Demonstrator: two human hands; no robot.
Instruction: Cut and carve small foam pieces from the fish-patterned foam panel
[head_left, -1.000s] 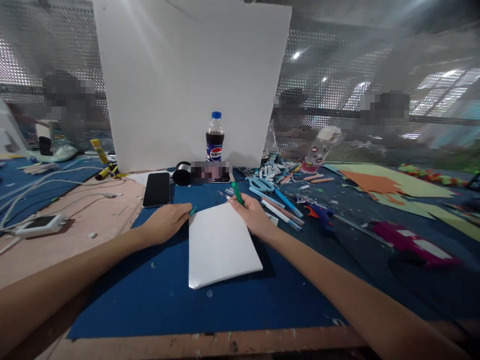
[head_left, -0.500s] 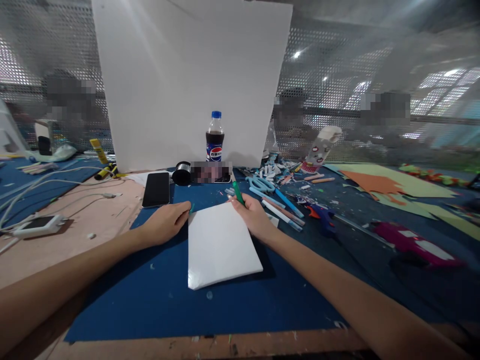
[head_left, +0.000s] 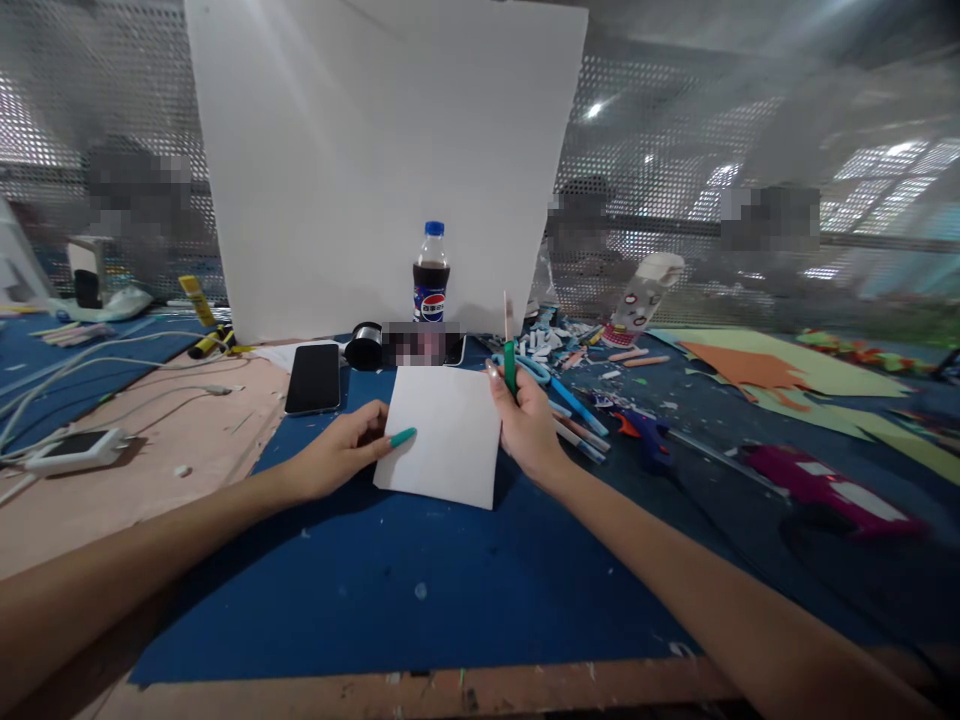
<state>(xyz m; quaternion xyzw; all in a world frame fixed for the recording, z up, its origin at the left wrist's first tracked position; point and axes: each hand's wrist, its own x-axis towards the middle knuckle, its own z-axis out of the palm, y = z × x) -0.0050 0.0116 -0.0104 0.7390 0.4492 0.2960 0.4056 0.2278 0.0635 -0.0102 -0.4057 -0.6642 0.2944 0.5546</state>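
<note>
A square white board, like foam board, is raised at a tilt between my two hands. My left hand is closed on its left edge. A short teal-green piece shows at the left thumb, over the board's face; I cannot tell whether it is a cap or another small item. My right hand is closed at the right edge, gripping a slim green-handled tool whose narrow pale tip points up. The right fingers behind the board are hidden.
Behind stand a cola bottle, a black roll and a white panel. A phone lies left. Right are markers, blue scissors, a glue gun, a magenta tool and coloured paper.
The board has lifted and tilted up, away from me. My left hand has shifted to its left edge, its teal piece now more visible. The green tool has turned upright, its pale tip showing.
</note>
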